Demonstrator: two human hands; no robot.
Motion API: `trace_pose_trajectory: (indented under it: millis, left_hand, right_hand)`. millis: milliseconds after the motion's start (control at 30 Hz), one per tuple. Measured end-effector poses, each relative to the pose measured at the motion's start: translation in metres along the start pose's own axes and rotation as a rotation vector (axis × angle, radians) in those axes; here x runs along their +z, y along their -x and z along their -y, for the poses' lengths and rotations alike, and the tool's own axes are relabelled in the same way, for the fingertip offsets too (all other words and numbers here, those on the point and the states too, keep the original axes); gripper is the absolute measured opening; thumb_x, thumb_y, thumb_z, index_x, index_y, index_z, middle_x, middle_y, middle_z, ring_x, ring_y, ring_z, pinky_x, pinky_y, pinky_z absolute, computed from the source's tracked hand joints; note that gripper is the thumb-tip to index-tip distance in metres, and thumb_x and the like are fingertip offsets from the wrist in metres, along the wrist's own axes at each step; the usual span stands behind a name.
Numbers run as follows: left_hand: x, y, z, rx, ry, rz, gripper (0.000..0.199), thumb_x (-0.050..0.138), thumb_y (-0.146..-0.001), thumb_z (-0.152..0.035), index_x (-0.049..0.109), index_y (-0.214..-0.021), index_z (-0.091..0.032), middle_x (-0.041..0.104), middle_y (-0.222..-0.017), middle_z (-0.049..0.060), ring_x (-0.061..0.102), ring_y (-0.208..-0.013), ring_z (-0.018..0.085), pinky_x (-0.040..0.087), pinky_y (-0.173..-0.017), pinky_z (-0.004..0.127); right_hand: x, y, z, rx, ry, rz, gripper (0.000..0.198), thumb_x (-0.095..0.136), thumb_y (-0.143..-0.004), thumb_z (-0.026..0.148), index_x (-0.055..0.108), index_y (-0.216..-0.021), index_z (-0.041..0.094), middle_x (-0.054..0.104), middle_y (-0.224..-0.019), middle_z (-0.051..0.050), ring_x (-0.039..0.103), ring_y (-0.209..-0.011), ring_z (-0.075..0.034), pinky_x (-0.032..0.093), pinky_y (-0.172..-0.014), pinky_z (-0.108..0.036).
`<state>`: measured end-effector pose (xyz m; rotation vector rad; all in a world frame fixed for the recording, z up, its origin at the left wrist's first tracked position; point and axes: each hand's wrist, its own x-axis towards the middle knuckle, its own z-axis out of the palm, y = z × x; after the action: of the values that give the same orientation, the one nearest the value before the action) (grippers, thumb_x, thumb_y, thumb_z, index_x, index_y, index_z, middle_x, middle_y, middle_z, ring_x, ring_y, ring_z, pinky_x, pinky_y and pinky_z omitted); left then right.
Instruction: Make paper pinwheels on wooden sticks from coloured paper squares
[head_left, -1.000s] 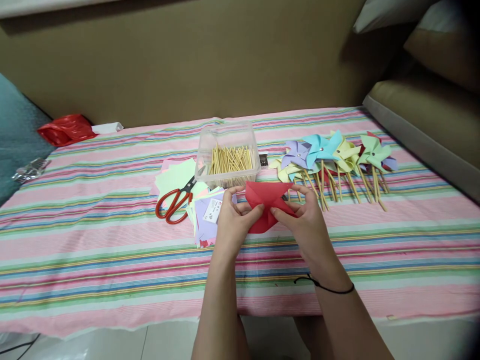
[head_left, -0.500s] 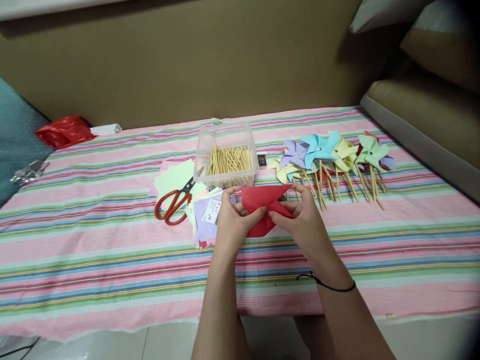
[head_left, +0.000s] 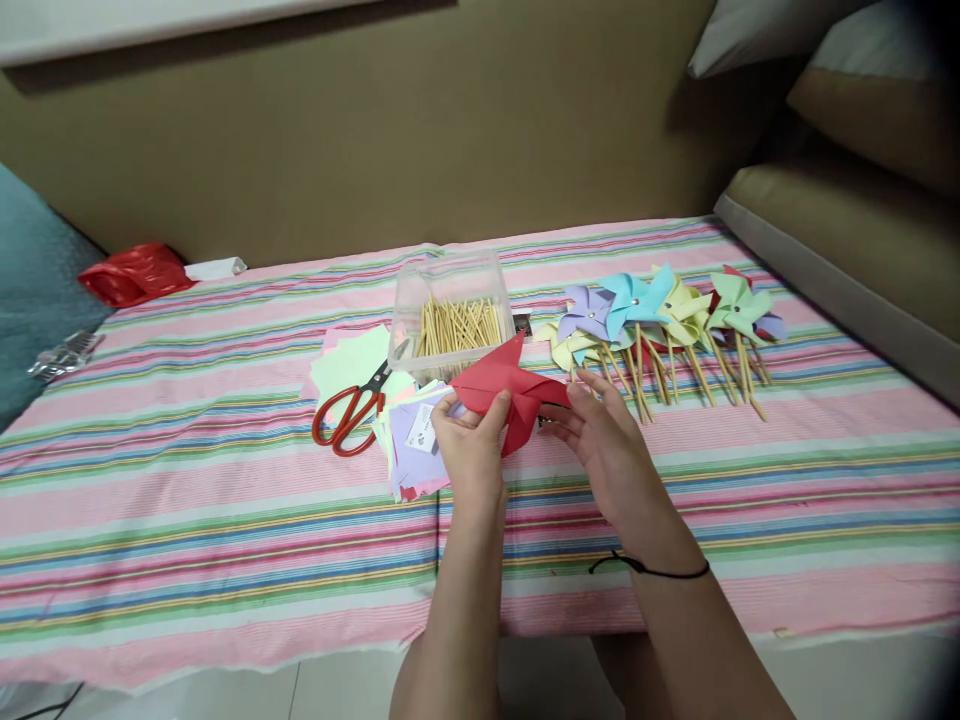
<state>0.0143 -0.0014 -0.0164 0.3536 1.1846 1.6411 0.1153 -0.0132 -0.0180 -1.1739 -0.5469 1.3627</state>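
Note:
My left hand (head_left: 474, 440) pinches a red paper pinwheel (head_left: 491, 378) near its centre, thumb on top. Several of its corners are folded inward, and one point sticks up. No stick shows on it. At its right edge is my right hand (head_left: 611, 450), fingers apart and loosely curved; whether it touches the paper I cannot tell. Behind the pinwheel stands a clear plastic box (head_left: 409, 280) holding many thin wooden sticks (head_left: 457, 325). Left of my hands lie red-handled scissors (head_left: 349, 408) and a stack of coloured paper sheets (head_left: 412, 465) with a small white card (head_left: 422, 428) on it.
Finished pinwheels on sticks (head_left: 637, 300) lie in a row at the right. A red plastic bag (head_left: 135, 275) and a clear packet (head_left: 66, 355) sit at the far left. A striped cloth (head_left: 225, 520) covers the surface, with a brown sofa back (head_left: 360, 140) behind.
The red paper has turned in my left hand, and its folded blades now show. My right hand has loosened from its centre and moved to the right edge, fingers spreading.

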Motion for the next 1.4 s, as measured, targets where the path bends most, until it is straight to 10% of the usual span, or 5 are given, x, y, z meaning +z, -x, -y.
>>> trace_pose_trajectory:
  millis: [300, 1400]
  left_hand:
    - [0.008, 0.019, 0.012, 0.051, 0.057, -0.033, 0.054, 0.078, -0.066, -0.011, 0.045, -0.108, -0.019, 0.075, -0.088, 0.007, 0.072, -0.079, 0.017, 0.056, -0.076, 0.029]
    - [0.009, 0.02, 0.012, -0.06, 0.003, 0.064, 0.053, 0.082, -0.063, -0.015, 0.043, -0.098, -0.02, 0.072, -0.083, 0.001, 0.069, -0.074, 0.013, 0.052, -0.075, 0.025]
  right_hand:
    - [0.018, 0.004, -0.015, -0.126, -0.149, -0.1, 0.068, 0.086, -0.053, 0.025, 0.051, -0.11, 0.022, 0.074, -0.077, 0.001, 0.069, -0.074, -0.016, 0.054, -0.075, -0.031]
    - [-0.004, -0.008, -0.002, -0.042, -0.077, -0.017, 0.071, 0.09, -0.049, 0.027, 0.048, -0.107, 0.023, 0.073, -0.071, 0.002, 0.068, -0.064, -0.019, 0.053, -0.065, -0.032]
